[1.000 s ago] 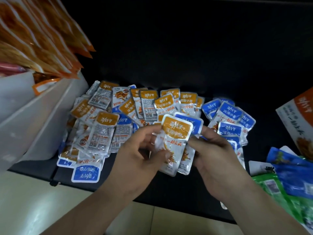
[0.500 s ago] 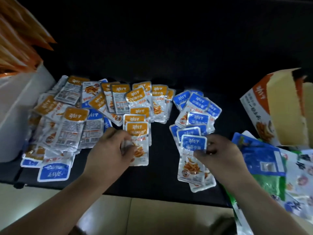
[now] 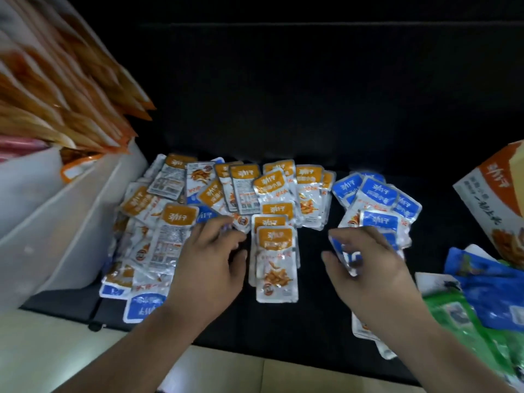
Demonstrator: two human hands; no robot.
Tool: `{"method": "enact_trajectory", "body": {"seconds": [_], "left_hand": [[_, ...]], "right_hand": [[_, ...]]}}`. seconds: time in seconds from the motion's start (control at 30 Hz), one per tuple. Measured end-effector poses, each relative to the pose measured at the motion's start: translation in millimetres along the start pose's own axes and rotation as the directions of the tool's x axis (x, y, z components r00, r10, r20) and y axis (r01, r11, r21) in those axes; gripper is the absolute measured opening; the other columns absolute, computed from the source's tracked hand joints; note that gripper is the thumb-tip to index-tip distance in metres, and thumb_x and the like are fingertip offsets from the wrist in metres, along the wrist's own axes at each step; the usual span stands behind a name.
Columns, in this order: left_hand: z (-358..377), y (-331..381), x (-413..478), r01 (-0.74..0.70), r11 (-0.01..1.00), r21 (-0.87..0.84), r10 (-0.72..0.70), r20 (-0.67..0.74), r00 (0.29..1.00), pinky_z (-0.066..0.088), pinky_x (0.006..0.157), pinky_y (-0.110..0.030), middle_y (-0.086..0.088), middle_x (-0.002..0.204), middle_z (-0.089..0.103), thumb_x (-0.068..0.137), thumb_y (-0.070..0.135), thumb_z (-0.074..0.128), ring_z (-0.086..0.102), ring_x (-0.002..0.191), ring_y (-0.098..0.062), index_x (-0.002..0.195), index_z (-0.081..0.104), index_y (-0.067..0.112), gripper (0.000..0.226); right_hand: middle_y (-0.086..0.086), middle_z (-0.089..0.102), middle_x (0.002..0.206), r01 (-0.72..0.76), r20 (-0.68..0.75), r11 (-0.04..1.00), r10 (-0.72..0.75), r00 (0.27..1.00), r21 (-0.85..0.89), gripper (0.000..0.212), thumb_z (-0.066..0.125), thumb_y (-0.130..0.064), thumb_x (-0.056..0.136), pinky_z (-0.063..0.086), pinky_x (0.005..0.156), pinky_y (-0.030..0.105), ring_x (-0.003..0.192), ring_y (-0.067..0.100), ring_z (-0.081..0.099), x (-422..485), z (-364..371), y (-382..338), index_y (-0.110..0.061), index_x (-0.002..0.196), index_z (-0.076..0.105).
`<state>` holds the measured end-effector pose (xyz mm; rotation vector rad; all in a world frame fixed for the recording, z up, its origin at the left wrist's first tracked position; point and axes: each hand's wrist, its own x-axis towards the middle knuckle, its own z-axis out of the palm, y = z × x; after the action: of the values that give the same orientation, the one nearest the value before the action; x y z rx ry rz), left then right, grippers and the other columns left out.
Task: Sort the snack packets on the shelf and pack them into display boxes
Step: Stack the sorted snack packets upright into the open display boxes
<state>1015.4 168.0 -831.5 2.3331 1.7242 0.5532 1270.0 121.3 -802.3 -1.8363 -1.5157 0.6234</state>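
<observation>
At nine o'clock a white plastic bin (image 3: pixel 71 222) leans against the unsorted heap of silver foil snack packets (image 3: pixel 158 222), orange and blue tops jumbled together on the black shelf (image 3: pixel 312 321). The left hand (image 3: pixel 209 256) reaches over that heap toward eleven o'clock. Its fingers are fairly straight, the tips touching packets, and nothing is visibly pinched. It is probably hunting for the next one to pull out.

At the centre lies a neat stack of orange-topped foil packets (image 3: pixel 276 251), overlapped lengthwise, apparently so that one flavour stays together for boxing. Just beside it, at three o'clock, the right hand (image 3: pixel 368 265) curls thumb and fingers round a blue-topped foil packet (image 3: pixel 340 248), though blur softens this. It hovers at the near edge of the pile of blue-topped foil packets (image 3: pixel 377 191), likely adding to it.

At the far right an orange-and-white cardboard display box (image 3: pixel 493 199) stands tilted, and no sorted packets can be seen in it.
</observation>
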Motion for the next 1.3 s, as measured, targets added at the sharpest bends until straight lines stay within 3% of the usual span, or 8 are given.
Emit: {"method": "enact_trajectory", "body": {"seconds": [0.13, 0.23, 0.33, 0.7, 0.83, 1.07, 1.2, 1.3], "left_hand": [[-9.1, -20.7, 46.4, -0.112, 0.98, 0.162, 0.087, 0.153, 0.984, 0.038, 0.118, -0.055, -0.005, 0.165, 0.033, 0.088, 0.023, 0.073, 0.027, 0.154, -0.033, 0.145, 0.055, 0.021, 0.06], [-5.0, -27.7, 63.1, -0.113, 0.966, 0.234, 0.03, 0.334, 0.942, 0.004, 0.128, -0.049, 0.0, 0.175, 0.004, 0.097, 0.038, 0.062, -0.005, 0.161, -0.027, 0.165, 0.018, 0.027, 0.081], [-1.6, -33.2, 54.7, -0.103, 0.963, 0.25, 0.02, 0.315, 0.949, 0.002, 0.13, -0.047, -0.002, 0.174, 0.01, 0.099, 0.043, 0.056, -0.001, 0.161, -0.025, 0.165, 0.017, 0.02, 0.08], [-11.0, -62.7, 21.4, -0.003, 1.0, 0.013, 0.004, -0.051, 0.999, 0.053, 0.101, -0.042, -0.01, 0.149, 0.052, 0.097, 0.03, 0.06, 0.059, 0.126, -0.027, 0.126, 0.069, 0.008, 0.037], [-15.3, -56.2, 48.3, 0.297, 0.943, 0.15, -0.292, -0.056, 0.955, 0.049, 0.094, -0.048, -0.01, 0.121, 0.063, 0.088, 0.056, 0.06, 0.057, 0.114, -0.037, 0.125, 0.064, 0.012, 0.057], [-3.8, -25.9, 73.7, 0.381, 0.861, 0.338, -0.445, 0.138, 0.885, 0.036, 0.105, -0.049, -0.009, 0.143, 0.045, 0.079, 0.075, 0.068, 0.041, 0.136, -0.033, 0.147, 0.043, 0.019, 0.091], [0.5, -32.9, 74.2, 0.502, 0.863, 0.053, -0.505, 0.088, 0.859, 0.043, 0.102, -0.05, -0.002, 0.131, 0.058, 0.075, 0.053, 0.084, 0.053, 0.126, -0.03, 0.136, 0.057, 0.028, 0.071], [-11.4, -38.8, 72.8, 0.502, 0.836, -0.219, -0.504, 0.052, 0.862, 0.053, 0.072, -0.028, 0.01, 0.09, 0.067, 0.081, 0.031, 0.084, 0.069, 0.089, -0.016, 0.1, 0.068, 0.026, 0.025]], "right_hand": [[-0.015, 0.053, 0.144, 0.217, 0.176, 0.974, -0.204, 0.963, -0.06, 0.044, 0.07, -0.037, 0.089, 0.055, 0.099, 0.039, 0.136, 0.011, 0.051, 16.0, 45.9, -24.0, -0.031, 0.132, 0.064], [-0.008, 0.011, 0.172, 0.374, 0.406, 0.901, -0.264, 0.875, -0.22, 0.065, 0.06, -0.05, 0.093, 0.021, 0.126, 0.045, 0.16, 0.018, -0.003, 35.6, 70.1, -31.2, -0.039, 0.154, 0.038], [-0.011, -0.021, 0.17, 0.374, 0.541, 0.839, -0.116, 0.833, -0.396, 0.08, 0.051, -0.064, 0.095, -0.009, 0.128, 0.044, 0.153, 0.017, -0.032, 54.2, 77.0, -32.5, -0.046, 0.16, 0.008], [-0.026, -0.012, 0.168, 0.302, 0.487, 0.844, -0.057, 0.871, -0.442, 0.083, 0.046, -0.08, 0.088, 0.012, 0.125, 0.033, 0.156, 0.007, -0.018, 47.3, 80.2, -25.1, -0.051, 0.158, 0.013], [-0.029, -0.008, 0.167, 0.29, 0.486, 0.854, -0.05, 0.873, -0.432, 0.085, 0.048, -0.083, 0.083, 0.026, 0.122, 0.034, 0.156, 0.004, -0.013, 49.3, 80.0, -25.6, -0.055, 0.157, 0.016], [-0.029, -0.006, 0.167, 0.313, 0.506, 0.843, -0.056, 0.86, -0.437, 0.087, 0.044, -0.085, 0.083, 0.033, 0.117, 0.035, 0.156, 0.005, -0.012, 50.3, 75.5, -28.0, -0.052, 0.158, 0.016], [-0.028, -0.01, 0.167, 0.299, 0.536, 0.857, -0.032, 0.844, -0.42, 0.09, 0.045, -0.086, 0.083, 0.026, 0.121, 0.035, 0.156, 0.006, -0.015, 50.9, 71.7, -29.0, -0.052, 0.158, 0.01], [-0.027, -0.011, 0.167, 0.3, 0.536, 0.858, -0.034, 0.843, -0.417, 0.092, 0.045, -0.088, 0.082, 0.019, 0.124, 0.035, 0.156, 0.006, -0.017, 50.7, 71.5, -28.2, -0.051, 0.158, 0.008]]}}
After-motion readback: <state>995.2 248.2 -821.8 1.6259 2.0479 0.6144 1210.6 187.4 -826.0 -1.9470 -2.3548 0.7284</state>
